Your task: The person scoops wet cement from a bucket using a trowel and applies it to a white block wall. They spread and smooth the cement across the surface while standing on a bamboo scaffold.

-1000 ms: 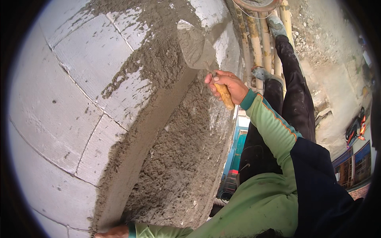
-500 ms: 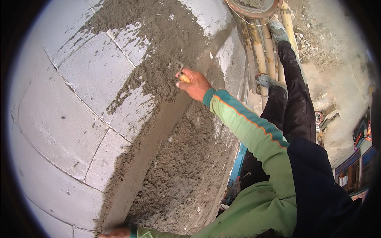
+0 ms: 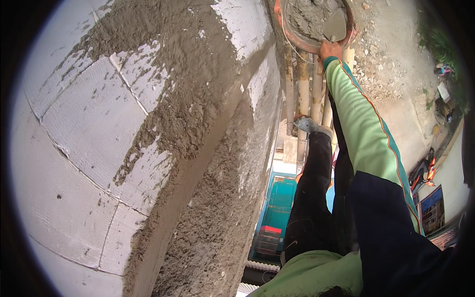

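Mortar [image 3: 304,17] fills the orange-rimmed pan [image 3: 297,44] that sits on the bamboo poles [image 3: 316,94] in the head view, just beside the block wall [image 3: 99,123]. By my judgement the step is reloading: the trowel [image 3: 335,25] dips in the pan, and next it must lift a portion to the wet corner [image 3: 198,163]. Right hand [image 3: 330,49] is clenched on the trowel handle. Left hand is out of the picture.

Light green sleeve [image 3: 363,123] with orange-teal stripe, dark navy vest [image 3: 391,232], black trousers [image 3: 311,198]
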`<action>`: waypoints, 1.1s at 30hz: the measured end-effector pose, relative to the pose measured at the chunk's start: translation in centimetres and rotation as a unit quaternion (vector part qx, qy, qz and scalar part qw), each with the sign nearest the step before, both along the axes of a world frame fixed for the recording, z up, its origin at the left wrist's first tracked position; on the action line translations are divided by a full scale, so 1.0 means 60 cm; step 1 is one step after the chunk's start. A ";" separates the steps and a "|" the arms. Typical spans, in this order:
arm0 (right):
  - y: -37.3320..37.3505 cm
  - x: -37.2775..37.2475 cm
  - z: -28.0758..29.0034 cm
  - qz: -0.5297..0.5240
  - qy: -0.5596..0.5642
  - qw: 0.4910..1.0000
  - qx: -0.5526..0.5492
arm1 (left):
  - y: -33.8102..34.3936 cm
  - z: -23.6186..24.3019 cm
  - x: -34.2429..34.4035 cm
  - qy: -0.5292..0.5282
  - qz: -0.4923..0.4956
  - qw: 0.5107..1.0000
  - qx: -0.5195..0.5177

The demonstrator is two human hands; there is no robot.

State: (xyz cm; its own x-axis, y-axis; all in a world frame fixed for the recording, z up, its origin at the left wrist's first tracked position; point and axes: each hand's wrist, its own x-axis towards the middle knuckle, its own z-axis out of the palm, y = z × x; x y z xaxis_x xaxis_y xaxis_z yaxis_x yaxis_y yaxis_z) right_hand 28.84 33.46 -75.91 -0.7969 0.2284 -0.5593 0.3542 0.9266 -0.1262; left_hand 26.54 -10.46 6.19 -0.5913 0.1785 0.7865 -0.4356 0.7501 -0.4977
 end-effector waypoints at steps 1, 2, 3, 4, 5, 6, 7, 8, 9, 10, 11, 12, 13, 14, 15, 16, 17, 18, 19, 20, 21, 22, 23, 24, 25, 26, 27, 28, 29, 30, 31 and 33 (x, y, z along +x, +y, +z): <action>0.007 -0.005 -0.041 -0.056 0.050 0.996 -0.047 | -0.003 -0.013 -0.016 -0.005 -0.009 1.000 0.004; -0.015 -0.029 -0.033 -0.270 0.022 0.937 -0.219 | 0.002 -0.014 -0.011 -0.006 -0.002 1.000 -0.003; -0.045 -0.076 0.007 -0.460 -0.015 0.805 -0.374 | 0.008 -0.009 -0.001 -0.005 0.009 1.000 -0.012; -0.060 -0.096 0.043 -0.621 -0.053 0.608 -0.492 | 0.011 -0.007 0.004 -0.007 0.015 1.000 -0.015; -0.065 -0.087 0.066 -0.616 -0.041 0.610 -0.497 | 0.014 -0.002 0.005 -0.009 0.017 1.000 -0.019; -0.068 -0.077 0.090 -0.610 -0.027 0.612 -0.503 | 0.018 0.003 0.007 -0.009 0.021 0.999 -0.024; -0.064 -0.065 0.111 -0.606 -0.007 0.613 -0.507 | 0.016 0.005 0.005 -0.007 0.020 0.999 -0.025; -0.050 -0.039 0.114 -0.592 0.006 0.611 -0.526 | 0.017 0.008 0.006 -0.004 0.020 1.000 -0.022; -0.037 -0.025 0.102 -0.582 -0.008 0.627 -0.517 | 0.015 0.009 0.005 0.001 0.016 1.000 -0.021; -0.027 -0.025 0.112 -0.573 -0.021 0.644 -0.506 | 0.012 0.016 0.005 0.004 0.015 1.000 -0.019; -0.019 -0.028 0.122 -0.564 -0.033 0.660 -0.496 | 0.010 0.021 0.008 0.010 0.012 1.000 -0.016; -0.004 -0.032 0.133 -0.574 -0.049 0.646 -0.501 | 0.009 0.026 0.013 0.014 0.011 1.000 -0.016; -0.001 -0.039 0.166 -0.562 -0.029 0.630 -0.535 | 0.011 0.045 0.024 0.022 0.014 0.999 -0.024; 0.008 -0.036 0.192 -0.550 -0.009 0.612 -0.568 | 0.009 0.056 0.031 0.029 0.014 0.999 -0.028; 0.006 -0.034 0.230 -0.537 0.011 0.589 -0.604 | 0.008 0.071 0.036 0.038 0.011 0.999 -0.032; 0.005 -0.029 0.282 -0.543 0.049 0.554 -0.629 | 0.010 0.082 0.035 0.044 0.009 0.998 -0.038; -0.001 -0.019 0.338 -0.549 0.087 0.516 -0.652 | 0.013 0.094 0.035 0.052 0.012 0.998 -0.044; -0.009 -0.005 0.404 -0.561 0.128 0.505 -0.643 | 0.003 0.103 0.034 0.063 0.013 0.997 -0.037; -0.024 -0.001 0.461 -0.564 0.164 0.495 -0.641 | -0.001 0.120 0.053 0.074 0.019 0.996 -0.038; -0.040 0.018 0.499 -0.555 0.220 0.480 -0.642 | -0.008 0.129 0.053 0.099 0.049 0.993 -0.037; -0.059 0.030 0.539 -0.567 0.269 0.495 -0.601 | -0.012 0.135 0.054 0.103 0.042 0.993 -0.027; -0.084 0.032 0.591 -0.574 0.320 0.508 -0.557 | -0.009 0.130 0.057 0.110 0.036 0.993 -0.014; -0.111 0.028 0.623 -0.579 0.366 0.517 -0.513 | -0.010 0.133 0.062 0.109 0.034 0.993 -0.019; -0.149 0.033 0.626 -0.604 0.404 0.491 -0.481 | -0.009 0.139 0.070 0.106 0.033 0.994 -0.024; -0.195 0.018 0.635 -0.621 0.439 0.497 -0.418 | -0.009 0.139 0.076 0.111 0.032 0.993 -0.020; -0.252 0.000 0.641 -0.644 0.464 0.455 -0.404 | -0.008 0.135 0.072 0.110 0.025 0.994 -0.014; -0.315 -0.022 0.638 -0.670 0.436 0.479 -0.363 | -0.008 0.131 0.066 0.104 0.016 0.994 -0.006; -0.377 -0.047 0.660 -0.670 0.388 0.523 -0.356 | -0.009 0.131 0.054 0.095 0.008 0.995 -0.003; -0.440 -0.054 0.683 -0.625 0.188 0.605 -0.457 | -0.003 0.131 0.045 0.091 -0.005 0.996 0.004; -0.501 -0.036 0.736 -0.484 0.104 0.640 -0.588 | 0.002 0.130 0.049 0.091 0.000 0.996 0.003; -0.527 0.008 0.837 -0.379 0.127 0.628 -0.668 | 0.003 0.119 0.052 0.100 0.008 0.995 0.010; -0.518 0.054 0.916 -0.339 0.116 0.602 -0.713 | -0.002 0.123 0.069 0.099 0.015 0.995 0.003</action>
State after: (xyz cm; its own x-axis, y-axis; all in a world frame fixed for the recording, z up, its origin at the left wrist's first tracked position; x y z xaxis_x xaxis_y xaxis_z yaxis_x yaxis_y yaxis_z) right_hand 32.07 2.40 -20.92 -0.8852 -0.0350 -0.4638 0.4095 -0.5316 -0.7414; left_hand 30.68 -10.57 13.55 -0.4291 0.1586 0.8892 -0.5470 0.7378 -0.3955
